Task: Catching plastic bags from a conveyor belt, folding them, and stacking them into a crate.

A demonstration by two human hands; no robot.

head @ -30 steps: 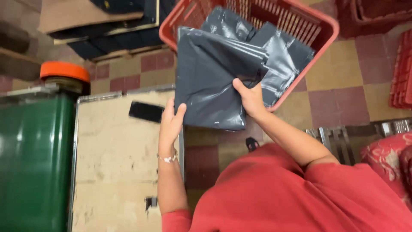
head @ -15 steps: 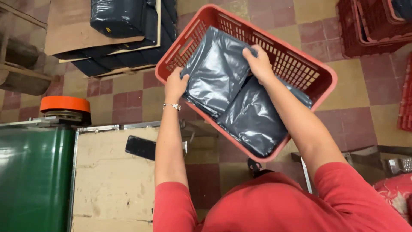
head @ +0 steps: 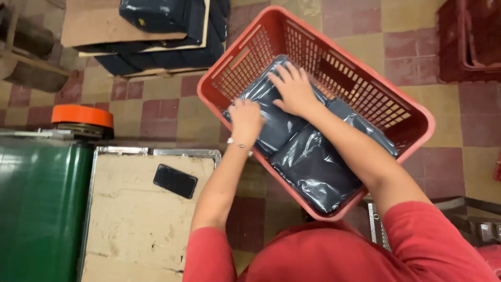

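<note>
Two hands press flat on one dark grey plastic parcel [head: 274, 122] inside one red basket [head: 412, 122]: left hand [head: 245, 121] and right hand [head: 293, 90], fingers spread, gripping nothing. A second parcel [head: 318, 167] lies beside. One black phone [head: 175, 181] rests on the tabletop [head: 130, 224].

Packing workroom: red crates [head: 417, 130], stacked grey mailer bags [head: 156, 15], worn worktable [head: 130, 224].

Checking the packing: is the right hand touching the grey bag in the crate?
Touching. The head view shows the right hand pressed flat on the grey bag.
</note>
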